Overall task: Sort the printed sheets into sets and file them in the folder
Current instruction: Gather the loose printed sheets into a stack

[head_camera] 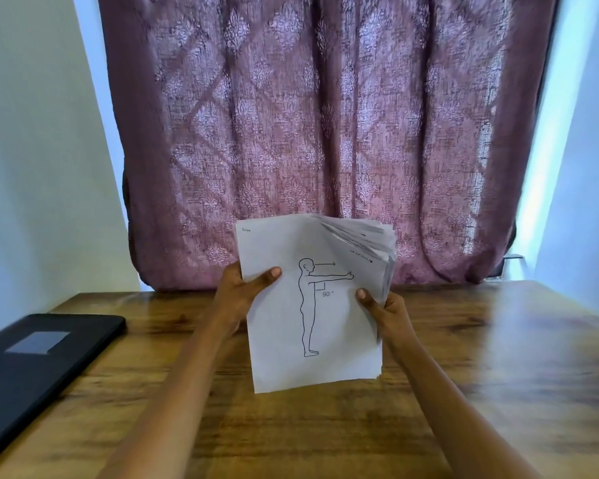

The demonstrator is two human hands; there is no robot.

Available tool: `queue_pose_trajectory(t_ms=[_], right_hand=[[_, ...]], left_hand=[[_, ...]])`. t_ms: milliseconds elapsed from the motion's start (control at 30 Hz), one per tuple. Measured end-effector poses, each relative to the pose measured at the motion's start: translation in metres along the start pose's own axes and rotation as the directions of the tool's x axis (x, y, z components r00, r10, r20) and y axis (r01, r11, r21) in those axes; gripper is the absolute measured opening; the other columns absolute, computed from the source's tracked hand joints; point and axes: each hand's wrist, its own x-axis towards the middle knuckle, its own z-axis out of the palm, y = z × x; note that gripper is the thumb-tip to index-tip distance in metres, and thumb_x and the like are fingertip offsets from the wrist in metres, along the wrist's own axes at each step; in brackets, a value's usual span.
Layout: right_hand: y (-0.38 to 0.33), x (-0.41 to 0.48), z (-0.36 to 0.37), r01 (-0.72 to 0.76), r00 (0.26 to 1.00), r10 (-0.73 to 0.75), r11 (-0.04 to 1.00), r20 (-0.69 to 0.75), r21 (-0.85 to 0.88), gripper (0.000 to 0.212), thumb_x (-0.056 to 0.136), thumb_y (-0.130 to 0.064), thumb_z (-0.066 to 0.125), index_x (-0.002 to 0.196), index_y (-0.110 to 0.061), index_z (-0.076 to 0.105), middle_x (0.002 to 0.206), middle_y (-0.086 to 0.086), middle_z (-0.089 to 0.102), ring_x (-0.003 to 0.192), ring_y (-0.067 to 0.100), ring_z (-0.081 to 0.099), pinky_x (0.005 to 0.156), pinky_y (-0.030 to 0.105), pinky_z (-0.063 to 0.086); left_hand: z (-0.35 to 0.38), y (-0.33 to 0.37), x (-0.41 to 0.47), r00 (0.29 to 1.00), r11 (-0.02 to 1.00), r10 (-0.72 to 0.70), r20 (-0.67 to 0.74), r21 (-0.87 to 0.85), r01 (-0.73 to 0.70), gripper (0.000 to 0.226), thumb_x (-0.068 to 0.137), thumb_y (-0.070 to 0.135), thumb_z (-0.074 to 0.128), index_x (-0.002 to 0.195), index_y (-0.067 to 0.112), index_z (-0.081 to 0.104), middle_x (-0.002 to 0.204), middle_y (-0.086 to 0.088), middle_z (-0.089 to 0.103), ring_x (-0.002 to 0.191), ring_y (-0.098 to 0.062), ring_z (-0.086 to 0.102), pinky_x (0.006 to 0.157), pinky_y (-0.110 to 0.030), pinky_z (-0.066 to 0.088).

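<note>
Wooden desk point(498, 357) before a mauve curtain point(325, 133)
The patterned curtain hangs in folds behind the glossy, wood-grain desk, daylight glowing through its weave; pale walls point(32, 133) flank it on both sides.

Both hands point(244, 292) grip stack of sheets point(312, 305) (corner fanned), black folder point(38, 354) left

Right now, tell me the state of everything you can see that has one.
stack of sheets: held up in both hands, top right corner fanned apart.
left hand: grips the stack's left edge, thumb on the front sheet.
right hand: grips the stack's right edge, thumb in front.
folder: closed, lying flat on the table's left side.
curtain: drawn shut behind the table.
</note>
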Motion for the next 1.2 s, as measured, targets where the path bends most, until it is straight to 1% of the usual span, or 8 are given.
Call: queue_pose_trajectory(t_ms=[300, 433, 500, 567, 667, 967, 1100, 1200], right_hand=[[-0.051, 0.0, 0.005, 0.119, 0.917, -0.253, 0.911, -0.308, -0.396, 0.048, 0.079, -0.048, 0.071, 0.115, -0.02, 0.055, 0.102, -0.005, 0.068, 0.089, 0.009, 0.067, 0.085, 0.05, 0.054], [-0.104, 0.012, 0.015, 0.267, 0.58, -0.811, 0.1, 0.077, -0.958, 0.071, 0.09, -0.022, 0.06, 0.149, -0.012, 0.022, 0.154, 0.012, 0.025, 0.143, 0.021, 0.019, 0.113, 0.05, 0.023], [-0.117, 0.014, 0.037, 0.322, 0.422, -0.807, -0.293, 0.413, -0.9, 0.067, 0.094, -0.027, 0.049, 0.15, -0.011, 0.017, 0.156, 0.008, 0.02, 0.146, 0.016, 0.009, 0.114, 0.049, 0.013], [-0.115, 0.022, 0.052, 0.375, 0.47, -0.696, -0.399, 0.543, -0.837, 0.061, 0.098, -0.043, 0.038, 0.148, -0.009, 0.031, 0.152, 0.01, 0.033, 0.143, 0.022, 0.027, 0.114, 0.051, 0.014], [-0.115, 0.031, 0.05, 0.348, 0.63, -0.637, -0.279, 0.443, -0.895, 0.07, 0.094, -0.058, 0.026, 0.135, -0.006, 0.05, 0.137, 0.012, 0.054, 0.128, 0.026, 0.049, 0.112, 0.054, 0.015], [-0.115, 0.044, 0.001, 0.374, 0.637, -0.62, -0.272, 0.458, -0.887, 0.06, 0.09, -0.063, 0.035, 0.116, -0.015, 0.061, 0.102, 0.004, 0.066, 0.097, 0.025, 0.062, 0.105, 0.047, 0.028], [-0.09, 0.038, -0.016, 0.401, 0.813, -0.577, 0.452, 0.082, -0.797, 0.082, 0.079, -0.056, 0.063, 0.144, -0.014, 0.034, 0.142, 0.007, 0.043, 0.128, 0.023, 0.044, 0.107, 0.037, 0.033], [-0.083, 0.022, -0.012, 0.037, 0.992, -0.068, 0.961, -0.105, -0.273, 0.06, 0.084, -0.017, 0.071, 0.134, -0.008, 0.04, 0.11, 0.003, 0.062, 0.093, 0.016, 0.061, 0.069, 0.019, 0.053]], left_hand=[[0.018, -0.005, -0.006, 0.996, 0.999, 0.038, -0.084, -0.016, -0.039, 0.021, 0.078, 0.013, 0.077, 0.097, 0.017, 0.068, 0.091, 0.003, 0.076, 0.086, -0.017, 0.072, 0.076, -0.032, 0.059], [0.023, -0.005, -0.005, 0.994, 0.999, 0.053, -0.096, 0.01, -0.053, 0.017, 0.084, 0.009, 0.07, 0.096, 0.02, 0.068, 0.088, 0.009, 0.075, 0.086, -0.015, 0.072, 0.075, -0.03, 0.058], [0.024, -0.003, -0.007, 0.994, 0.998, 0.055, -0.094, -0.002, -0.056, 0.015, 0.083, 0.011, 0.071, 0.096, 0.019, 0.068, 0.088, 0.005, 0.075, 0.086, -0.017, 0.072, 0.074, -0.031, 0.059], [0.027, 0.0, -0.011, 0.993, 0.997, 0.082, -0.091, 0.003, -0.082, 0.016, 0.084, 0.011, 0.069, 0.099, 0.016, 0.067, 0.09, 0.006, 0.073, 0.081, -0.009, 0.072, 0.068, -0.023, 0.058], [0.031, 0.003, -0.016, 0.99, 0.991, 0.127, -0.064, 0.047, -0.124, 0.017, 0.087, 0.008, 0.066, 0.098, 0.021, 0.064, 0.083, 0.016, 0.071, 0.076, 0.004, 0.068, 0.062, -0.012, 0.052], [0.025, 0.005, -0.016, 0.993, 0.992, 0.104, -0.064, 0.081, -0.098, 0.015, 0.087, 0.005, 0.066, 0.1, 0.014, 0.065, 0.073, 0.021, 0.071, 0.071, 0.002, 0.069, 0.06, -0.012, 0.051], [0.025, 0.003, -0.012, 0.993, 1.0, 0.029, -0.113, 0.002, -0.029, 0.013, 0.085, 0.005, 0.067, 0.094, 0.016, 0.067, 0.079, 0.01, 0.074, 0.074, -0.008, 0.071, 0.067, -0.026, 0.059], [0.027, 0.0, -0.004, 0.983, 0.993, -0.069, -0.17, -0.108, 0.051, 0.012, 0.085, 0.004, 0.068, 0.093, 0.012, 0.066, 0.082, 0.002, 0.073, 0.07, -0.011, 0.071, 0.062, -0.026, 0.058]])
